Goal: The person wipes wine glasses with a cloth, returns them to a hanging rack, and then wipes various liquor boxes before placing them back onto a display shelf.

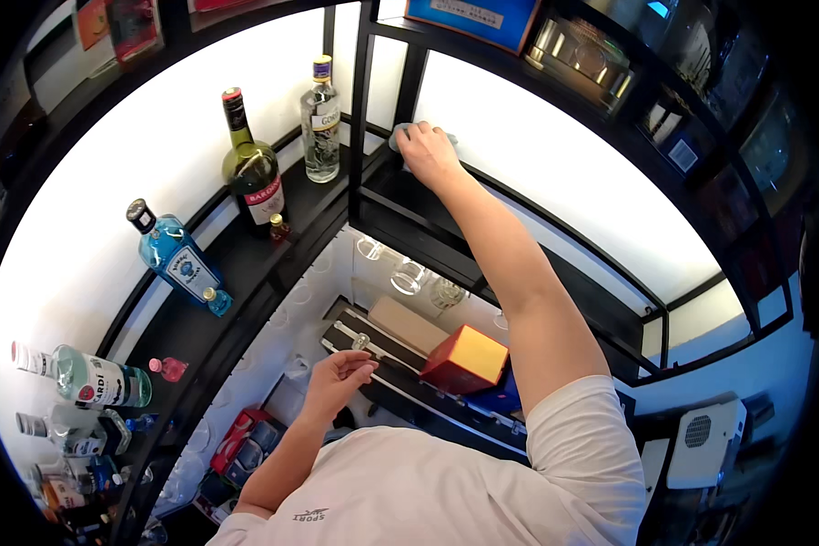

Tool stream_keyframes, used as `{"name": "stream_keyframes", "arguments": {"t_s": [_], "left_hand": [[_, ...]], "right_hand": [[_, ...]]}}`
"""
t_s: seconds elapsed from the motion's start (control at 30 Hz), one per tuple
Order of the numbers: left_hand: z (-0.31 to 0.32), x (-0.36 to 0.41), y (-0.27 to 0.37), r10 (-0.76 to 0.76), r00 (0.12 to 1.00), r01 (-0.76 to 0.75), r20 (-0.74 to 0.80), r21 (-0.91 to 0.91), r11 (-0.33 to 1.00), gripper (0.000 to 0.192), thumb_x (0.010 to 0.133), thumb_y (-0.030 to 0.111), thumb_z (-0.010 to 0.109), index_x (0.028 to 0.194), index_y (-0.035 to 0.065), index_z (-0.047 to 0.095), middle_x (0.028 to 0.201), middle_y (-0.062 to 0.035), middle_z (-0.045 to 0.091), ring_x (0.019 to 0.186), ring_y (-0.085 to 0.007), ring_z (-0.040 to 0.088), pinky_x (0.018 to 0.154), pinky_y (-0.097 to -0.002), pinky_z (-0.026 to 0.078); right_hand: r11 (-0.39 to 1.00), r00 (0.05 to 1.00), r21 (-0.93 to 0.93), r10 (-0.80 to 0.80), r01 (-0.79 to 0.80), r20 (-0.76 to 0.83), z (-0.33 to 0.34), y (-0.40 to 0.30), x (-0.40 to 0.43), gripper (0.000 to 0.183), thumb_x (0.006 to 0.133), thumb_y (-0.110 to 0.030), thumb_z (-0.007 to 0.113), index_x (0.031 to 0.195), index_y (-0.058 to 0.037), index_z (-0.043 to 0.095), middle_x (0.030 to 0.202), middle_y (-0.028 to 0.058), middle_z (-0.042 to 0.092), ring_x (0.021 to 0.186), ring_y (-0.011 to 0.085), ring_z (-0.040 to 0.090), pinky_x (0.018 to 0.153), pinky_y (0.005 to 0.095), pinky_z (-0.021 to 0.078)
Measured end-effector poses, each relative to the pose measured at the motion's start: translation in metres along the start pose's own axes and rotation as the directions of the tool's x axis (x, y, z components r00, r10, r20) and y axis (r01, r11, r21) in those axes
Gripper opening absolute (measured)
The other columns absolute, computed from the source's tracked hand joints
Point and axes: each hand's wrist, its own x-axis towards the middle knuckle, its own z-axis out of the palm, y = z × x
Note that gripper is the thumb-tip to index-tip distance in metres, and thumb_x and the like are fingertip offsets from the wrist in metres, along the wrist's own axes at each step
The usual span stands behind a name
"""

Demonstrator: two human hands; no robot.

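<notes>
My right hand (426, 151) reaches up to the inner corner of the black metal shelf (443, 205) and presses a grey cloth (397, 138) there, beside an upright post. My left hand (345, 375) is held low in front of my chest, fingers loosely curled, with nothing seen in it. Left of the corner post, a clear Gordon's gin bottle (321, 126) stands on the adjoining shelf. Near it are a large green Bardinet bottle (254, 174) and a miniature bottle (278, 227). Further left is a blue Bombay Sapphire bottle (181, 259) with a small blue miniature (216, 300).
A Bacardi bottle (102, 379) and several more bottles line the left shelf. Glasses (407, 276) hang beneath the right shelf. Lower down are a red and yellow box (465, 360) and a black case with metal edges (382, 348). Boxes fill the upper shelf.
</notes>
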Motion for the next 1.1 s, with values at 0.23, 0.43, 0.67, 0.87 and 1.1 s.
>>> {"name": "stream_keyframes", "arguments": {"t_s": [0.23, 0.43, 0.67, 0.87, 1.1], "left_hand": [[0.017, 0.014, -0.003, -0.034, 0.997, 0.031, 0.067, 0.053, 0.998, 0.030, 0.095, 0.007, 0.071, 0.121, -0.0061, 0.064, 0.109, -0.0153, 0.074, 0.093, -0.0157, 0.070, 0.083, -0.0274, 0.057], [0.059, 0.030, -0.008, -0.095, 0.959, 0.066, 0.267, 0.114, 0.991, 0.032, 0.095, 0.008, 0.071, 0.122, -0.0056, 0.063, 0.110, -0.0150, 0.073, 0.100, -0.0174, 0.070, 0.086, -0.0289, 0.057], [0.104, 0.033, -0.018, -0.170, 0.888, 0.078, 0.427, 0.225, 0.971, 0.034, 0.094, 0.008, 0.072, 0.124, -0.0054, 0.063, 0.112, -0.0151, 0.073, 0.103, -0.0176, 0.070, 0.088, -0.0295, 0.057], [0.126, 0.029, -0.025, -0.219, 0.853, 0.112, 0.473, 0.245, 0.963, 0.032, 0.095, 0.007, 0.071, 0.124, -0.0060, 0.063, 0.114, -0.0159, 0.072, 0.105, -0.0178, 0.070, 0.089, -0.0292, 0.057], [0.138, 0.020, -0.026, -0.206, 0.848, 0.096, 0.488, 0.240, 0.966, 0.033, 0.095, 0.007, 0.071, 0.123, -0.0065, 0.063, 0.113, -0.0167, 0.072, 0.106, -0.0188, 0.070, 0.089, -0.0297, 0.058]], "right_hand": [[0.999, 0.998, -0.053, -0.003, 0.006, 0.058, -0.041, 0.028, -0.070, 0.017, 0.084, -0.015, 0.063, 0.099, -0.0064, 0.067, 0.089, 0.0057, 0.067, 0.092, 0.0226, 0.066, 0.068, 0.0373, 0.0556], [0.984, 0.991, -0.155, 0.104, -0.090, 0.087, -0.115, 0.097, -0.199, 0.023, 0.081, -0.013, 0.063, 0.102, -0.0049, 0.067, 0.083, 0.0055, 0.065, 0.083, 0.0229, 0.067, 0.066, 0.0354, 0.0547], [0.926, 0.915, -0.257, 0.334, -0.275, 0.224, -0.228, 0.175, -0.364, 0.026, 0.083, -0.005, 0.063, 0.108, -0.0087, 0.063, 0.090, 0.0071, 0.068, 0.090, 0.0255, 0.068, 0.081, 0.0386, 0.0536], [0.757, 0.702, -0.543, 0.606, -0.364, 0.373, -0.269, 0.224, -0.455, 0.015, 0.083, -0.005, 0.064, 0.097, -0.0076, 0.062, 0.083, 0.0117, 0.072, 0.086, 0.0290, 0.072, 0.085, 0.0403, 0.0543], [0.624, 0.441, -0.637, 0.778, -0.453, 0.448, -0.274, 0.236, -0.433, 0.009, 0.090, -0.008, 0.061, 0.097, -0.0044, 0.066, 0.089, 0.0163, 0.075, 0.087, 0.0311, 0.076, 0.074, 0.0413, 0.0609]]}}
